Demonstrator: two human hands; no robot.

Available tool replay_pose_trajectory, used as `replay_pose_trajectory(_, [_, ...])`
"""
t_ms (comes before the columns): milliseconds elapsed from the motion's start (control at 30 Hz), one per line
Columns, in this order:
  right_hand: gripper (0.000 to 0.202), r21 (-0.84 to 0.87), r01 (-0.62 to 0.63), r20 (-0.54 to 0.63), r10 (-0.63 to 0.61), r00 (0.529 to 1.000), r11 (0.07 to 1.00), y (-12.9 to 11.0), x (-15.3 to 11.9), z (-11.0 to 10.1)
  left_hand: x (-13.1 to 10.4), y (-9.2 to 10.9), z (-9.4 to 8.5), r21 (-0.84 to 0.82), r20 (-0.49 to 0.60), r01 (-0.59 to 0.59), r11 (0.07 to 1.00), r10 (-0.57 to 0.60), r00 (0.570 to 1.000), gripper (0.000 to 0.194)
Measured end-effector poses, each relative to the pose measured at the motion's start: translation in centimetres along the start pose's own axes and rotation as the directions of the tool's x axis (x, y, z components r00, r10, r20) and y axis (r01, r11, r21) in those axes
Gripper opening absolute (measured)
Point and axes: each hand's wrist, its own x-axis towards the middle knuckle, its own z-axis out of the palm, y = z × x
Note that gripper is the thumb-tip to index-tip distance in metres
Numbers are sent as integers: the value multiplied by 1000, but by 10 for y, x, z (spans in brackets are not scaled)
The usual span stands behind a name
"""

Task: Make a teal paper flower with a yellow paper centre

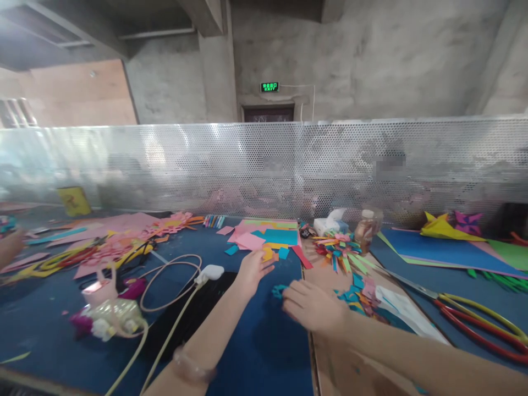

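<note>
My left hand (250,273) reaches over the blue table with its fingers stretched out and apart. Its fingertips are beside a small orange paper piece (268,253); whether they touch it I cannot tell. To the right, my right hand (307,303) has curled fingers closed at a small cut teal paper piece (279,291), partly hidden by the fingers. Just beyond my left hand are a teal sheet (281,237), a pink sheet (249,241) and small teal squares (283,253). A red paper strip (302,257) lies at the board's edge.
Large scissors (437,297) lie open at right, near a heap of colored strips (336,247), a bottle (366,230) and a tissue pack (330,224). A white charger with cable (209,273) crosses the left side. A perforated metal screen (264,165) stands behind. Another person's hand (10,245) shows far left.
</note>
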Motion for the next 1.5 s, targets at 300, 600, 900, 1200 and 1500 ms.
replay_pose_trajectory(300, [29, 128, -160, 118, 145, 982, 979, -32, -30, -40, 9, -4, -8, 545, 82, -220, 809, 210, 974, 16])
replay_pose_trajectory(600, [69, 179, -402, 488, 274, 829, 898, -26, -4, -20, 11, -8, -17, 821, 231, -314, 478, 225, 947, 22])
replay_pose_trajectory(900, [65, 133, -339, 367, 272, 890, 931, -34, -6, -26, 11, -14, -21, 803, 282, -349, 483, 206, 937, 11])
replay_pose_trajectory(1200, [58, -12, -290, 126, 289, 949, 957, -51, -16, -8, -2, -16, -13, 770, 319, -432, 469, 304, 898, 10])
replay_pose_trajectory(1500, [56, -304, -176, -99, 153, 983, 936, -49, -19, -7, 21, 40, -28, 788, 182, -407, 463, 456, 871, 10])
